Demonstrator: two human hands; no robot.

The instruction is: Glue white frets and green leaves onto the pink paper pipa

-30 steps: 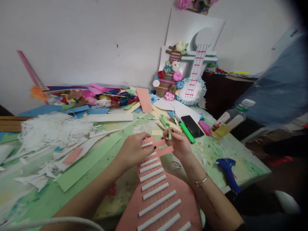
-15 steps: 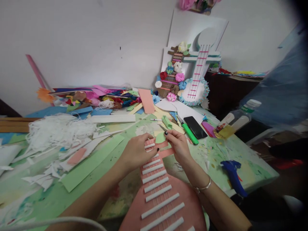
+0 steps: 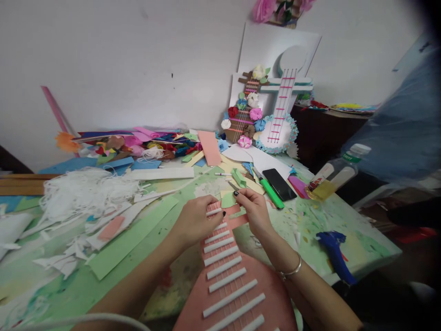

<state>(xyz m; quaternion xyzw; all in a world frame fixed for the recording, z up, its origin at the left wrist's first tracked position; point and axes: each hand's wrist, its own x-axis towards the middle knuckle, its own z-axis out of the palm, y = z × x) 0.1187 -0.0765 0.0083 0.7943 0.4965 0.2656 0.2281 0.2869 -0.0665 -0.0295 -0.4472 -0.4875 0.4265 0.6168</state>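
Note:
A pink paper pipa model (image 3: pixel 193 294), crossed by several white rolled strips, leans from the bottom of the view up to the table edge. My left hand (image 3: pixel 196 219) is wrapped round its narrow neck, thumb on the front. Between thumb and fingers, my right hand (image 3: pixel 255 209) pinches a light green paper leaf (image 3: pixel 228 200) at the neck's upper right. The leaf lies over or just in front of a pink side peg; whether it touches cannot be made out. A second pink peg (image 3: pixel 238 222) sticks out below it.
On the table lie a green-handled cutter (image 3: pixel 271 193), a phone (image 3: pixel 279 184), a blue glue gun (image 3: pixel 334 255), a bottle (image 3: pixel 339 172), tangled white string (image 3: pixel 87 191) and a green paper strip (image 3: pixel 132 236). Two decorated instrument models, one a white model (image 3: pixel 277 131), lean at the wall.
My right hand has brought the green leaf left to the top of the neck and turned its flat side into view. My left hand keeps its hold on the neck.

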